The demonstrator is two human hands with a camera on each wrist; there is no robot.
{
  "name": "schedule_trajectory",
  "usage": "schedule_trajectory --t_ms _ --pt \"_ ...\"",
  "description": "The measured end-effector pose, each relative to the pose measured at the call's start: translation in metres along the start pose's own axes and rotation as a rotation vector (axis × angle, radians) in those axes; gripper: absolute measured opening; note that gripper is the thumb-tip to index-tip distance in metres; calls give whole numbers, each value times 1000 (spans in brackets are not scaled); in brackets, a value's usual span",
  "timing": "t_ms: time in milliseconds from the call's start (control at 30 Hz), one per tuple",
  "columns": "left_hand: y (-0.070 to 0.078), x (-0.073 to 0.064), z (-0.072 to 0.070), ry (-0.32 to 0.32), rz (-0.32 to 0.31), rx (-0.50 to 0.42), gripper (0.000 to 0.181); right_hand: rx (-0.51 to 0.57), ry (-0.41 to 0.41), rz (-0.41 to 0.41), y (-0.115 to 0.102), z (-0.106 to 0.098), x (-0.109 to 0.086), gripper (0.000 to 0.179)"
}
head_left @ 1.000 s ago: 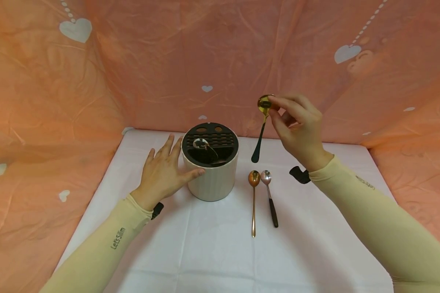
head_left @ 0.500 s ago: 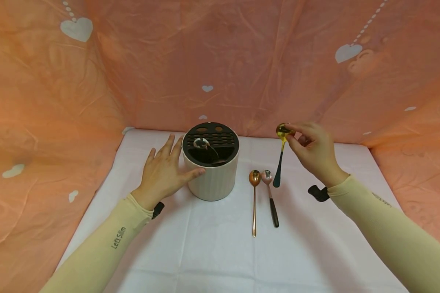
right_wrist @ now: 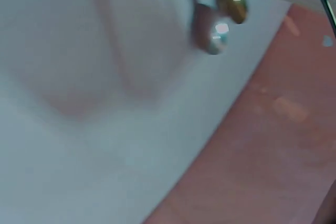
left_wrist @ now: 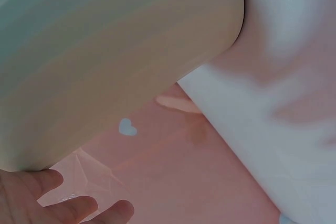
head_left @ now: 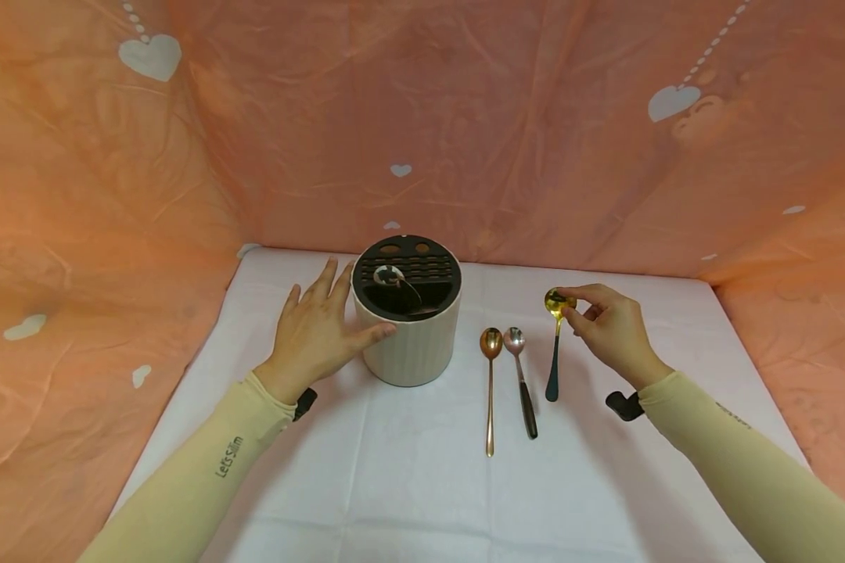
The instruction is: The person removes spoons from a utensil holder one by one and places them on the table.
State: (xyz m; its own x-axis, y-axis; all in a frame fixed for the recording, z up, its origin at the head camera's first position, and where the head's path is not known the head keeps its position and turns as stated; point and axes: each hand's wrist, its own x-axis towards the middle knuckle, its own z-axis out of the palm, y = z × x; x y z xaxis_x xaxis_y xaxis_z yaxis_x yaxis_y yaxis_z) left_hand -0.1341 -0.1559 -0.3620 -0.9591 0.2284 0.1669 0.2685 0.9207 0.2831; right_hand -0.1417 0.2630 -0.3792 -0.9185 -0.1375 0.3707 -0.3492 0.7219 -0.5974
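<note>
My right hand (head_left: 616, 332) pinches a spoon (head_left: 554, 344) by its gold bowl, over the right part of the white table. Its dark handle hangs toward me; whether the tip touches the cloth I cannot tell. My left hand (head_left: 313, 336) has its fingers spread along the left side of a pale round utensil holder (head_left: 410, 356) with a black slotted lid (head_left: 433, 297). That holder fills the upper left wrist view, above my fingertips (left_wrist: 50, 181). A silver spoon (head_left: 389, 275) stands in the holder, its bowl above the lid.
A copper-coloured spoon (head_left: 490, 391) and a silver spoon with a dark handle (head_left: 526, 407) lie side by side on the white cloth (head_left: 408, 477), right of the holder. An orange-pink curtain (head_left: 465, 117) with hearts surrounds the table's back and sides.
My right hand has lowered the gold-bowled spoon and carried it rightward, from beside the holder to the right of the two lying spoons. My left hand has stayed at the holder.
</note>
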Motion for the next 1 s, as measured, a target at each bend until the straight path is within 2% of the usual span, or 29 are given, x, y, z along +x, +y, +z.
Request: schedule_trajectory --t_ms 333,633,1000 --pt "0 -1 1 -8 -7 2 118 15 -134 153 29 13 -11 30" --pt "0 -1 1 -5 -3 2 117 28 -252 225 47 25 -14 28" --pt "0 0 0 15 9 4 116 14 -298 258 52 33 -15 29"
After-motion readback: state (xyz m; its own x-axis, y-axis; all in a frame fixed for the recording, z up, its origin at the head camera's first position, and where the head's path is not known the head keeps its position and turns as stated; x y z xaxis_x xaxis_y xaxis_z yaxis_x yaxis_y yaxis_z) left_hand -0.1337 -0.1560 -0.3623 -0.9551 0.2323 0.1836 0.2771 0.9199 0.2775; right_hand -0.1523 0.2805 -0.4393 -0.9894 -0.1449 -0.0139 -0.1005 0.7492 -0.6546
